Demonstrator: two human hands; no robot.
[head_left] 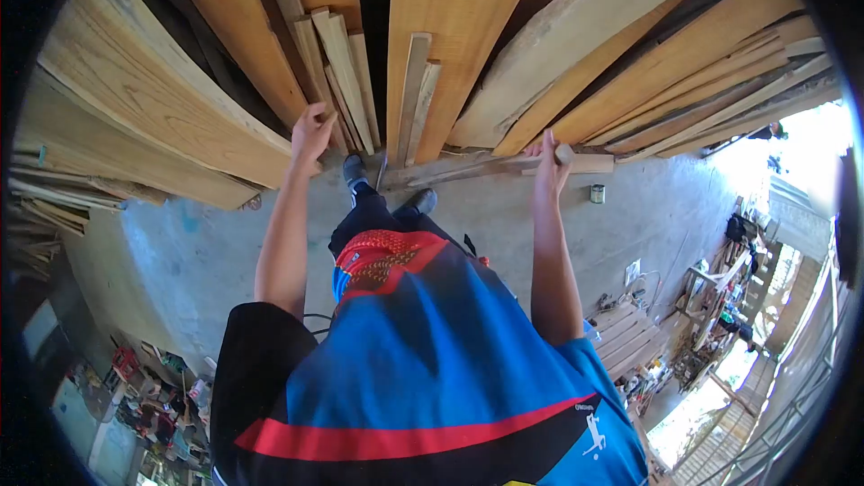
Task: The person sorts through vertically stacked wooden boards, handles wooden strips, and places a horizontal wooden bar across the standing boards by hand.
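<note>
My left hand (311, 137) is raised with its fingers curled, in front of the lower ends of the leaning boards. Whatever it may hold is too small or hidden to name. Beside it stand several narrow wood strips (340, 63), leaning upright. My right hand (547, 169) is closed, thumb pointing up, around a pale object with a rounded end (563, 155); the rest of that object is hidden by the hand. Behind this hand lies a light plank (589, 164) on the floor, by the feet of the boards. Two short strips (418, 94) lean against a wide orange-brown board (450, 0) between my hands.
Wide slabs (153, 72) lean along the left, and more boards (684, 54) along the right. My shoes (419, 202) stand on the concrete floor (225, 243) near the board ends. A small can (598, 193) stands at right. A slatted wooden pallet (625, 333) and clutter lie farther back.
</note>
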